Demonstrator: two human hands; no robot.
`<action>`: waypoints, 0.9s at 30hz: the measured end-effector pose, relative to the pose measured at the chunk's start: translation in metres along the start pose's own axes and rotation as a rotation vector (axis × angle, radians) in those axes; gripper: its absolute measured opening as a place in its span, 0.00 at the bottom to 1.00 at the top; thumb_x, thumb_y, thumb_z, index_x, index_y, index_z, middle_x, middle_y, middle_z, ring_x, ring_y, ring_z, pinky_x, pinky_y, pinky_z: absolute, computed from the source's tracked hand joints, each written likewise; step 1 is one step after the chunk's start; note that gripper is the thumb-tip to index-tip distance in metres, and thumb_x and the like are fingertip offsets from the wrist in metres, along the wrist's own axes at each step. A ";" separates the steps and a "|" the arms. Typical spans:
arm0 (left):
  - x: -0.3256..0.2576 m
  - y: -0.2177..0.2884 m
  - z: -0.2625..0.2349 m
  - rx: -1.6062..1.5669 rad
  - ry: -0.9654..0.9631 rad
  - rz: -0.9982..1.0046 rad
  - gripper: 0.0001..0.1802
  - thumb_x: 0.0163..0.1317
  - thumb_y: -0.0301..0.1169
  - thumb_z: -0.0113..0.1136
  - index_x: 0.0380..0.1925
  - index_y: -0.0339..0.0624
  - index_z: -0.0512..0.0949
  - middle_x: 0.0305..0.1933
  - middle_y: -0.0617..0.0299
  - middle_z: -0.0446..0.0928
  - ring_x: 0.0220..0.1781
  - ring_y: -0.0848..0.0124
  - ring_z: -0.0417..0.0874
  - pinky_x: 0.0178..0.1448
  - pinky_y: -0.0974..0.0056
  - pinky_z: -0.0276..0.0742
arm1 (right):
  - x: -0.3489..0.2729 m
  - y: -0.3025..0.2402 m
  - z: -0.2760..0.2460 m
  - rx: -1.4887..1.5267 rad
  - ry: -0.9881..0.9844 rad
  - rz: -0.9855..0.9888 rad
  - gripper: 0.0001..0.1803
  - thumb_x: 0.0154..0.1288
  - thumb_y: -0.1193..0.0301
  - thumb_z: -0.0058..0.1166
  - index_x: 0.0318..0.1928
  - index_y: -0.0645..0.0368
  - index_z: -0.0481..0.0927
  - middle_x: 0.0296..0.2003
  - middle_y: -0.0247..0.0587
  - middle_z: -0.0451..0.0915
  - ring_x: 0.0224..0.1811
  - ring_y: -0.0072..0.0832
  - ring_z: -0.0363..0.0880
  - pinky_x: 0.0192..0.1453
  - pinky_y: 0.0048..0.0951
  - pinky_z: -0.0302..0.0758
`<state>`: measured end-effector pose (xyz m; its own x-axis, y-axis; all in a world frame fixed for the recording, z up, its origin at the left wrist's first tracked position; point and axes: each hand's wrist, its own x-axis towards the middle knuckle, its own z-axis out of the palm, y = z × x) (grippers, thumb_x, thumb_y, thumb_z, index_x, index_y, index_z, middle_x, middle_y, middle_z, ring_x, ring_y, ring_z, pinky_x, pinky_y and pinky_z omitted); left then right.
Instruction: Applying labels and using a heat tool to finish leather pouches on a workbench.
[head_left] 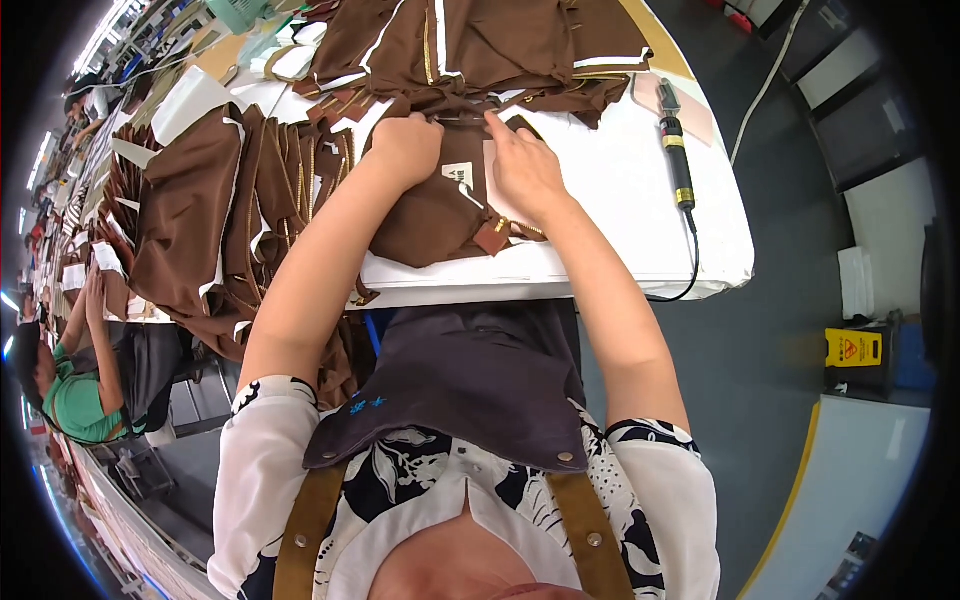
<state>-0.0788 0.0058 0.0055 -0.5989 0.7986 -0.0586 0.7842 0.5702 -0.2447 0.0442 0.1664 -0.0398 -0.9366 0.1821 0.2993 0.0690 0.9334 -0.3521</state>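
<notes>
A brown fabric piece [415, 225], perhaps an unfinished pouch or bag part, lies on the white tabletop in front of me. It bears a small pale label [458, 175], a gold zipper end [525, 229] and a brown square tab [493, 237]. My left hand [408, 150] is closed on its far edge at the left, fingers curled under. At the right of that same edge, my right hand [528, 168] grips the fabric, with one finger stretched along it and the thumb hidden. A pale pink card [491, 172] shows beside my right hand.
Stacked brown zippered pieces [190, 210] stand at the left, and more brown pieces [500, 45] lie at the far side. A black-handled corded tool [677, 155] rests on the right, its cord over the table edge. A co-worker [90, 390] sits at far left.
</notes>
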 end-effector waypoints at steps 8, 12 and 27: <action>-0.072 0.004 -0.022 -0.670 0.094 0.547 0.25 0.67 0.44 0.62 0.63 0.53 0.78 0.59 0.54 0.80 0.68 0.55 0.76 0.81 0.34 0.41 | 0.001 0.013 -0.001 0.075 0.096 -0.073 0.22 0.64 0.78 0.45 0.59 0.58 0.74 0.52 0.47 0.83 0.54 0.43 0.80 0.59 0.44 0.77; -0.089 0.012 -0.008 -0.696 0.062 0.503 0.21 0.64 0.44 0.65 0.55 0.52 0.83 0.51 0.57 0.81 0.63 0.57 0.78 0.81 0.32 0.38 | 0.005 0.020 -0.015 0.043 -0.037 -0.100 0.17 0.71 0.70 0.44 0.58 0.55 0.76 0.48 0.45 0.84 0.55 0.43 0.80 0.59 0.43 0.76; -0.105 0.028 0.003 -0.917 0.097 0.567 0.11 0.54 0.29 0.64 0.37 0.51 0.88 0.46 0.68 0.80 0.62 0.64 0.78 0.82 0.33 0.35 | 0.008 0.021 -0.008 -0.038 -0.049 -0.121 0.17 0.66 0.78 0.44 0.54 0.56 0.76 0.55 0.39 0.80 0.58 0.41 0.77 0.62 0.40 0.74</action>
<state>0.0059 -0.0627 0.0015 -0.1266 0.9804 0.1510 0.7896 0.0075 0.6136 0.0412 0.1895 -0.0375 -0.9546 0.0527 0.2933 -0.0336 0.9589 -0.2816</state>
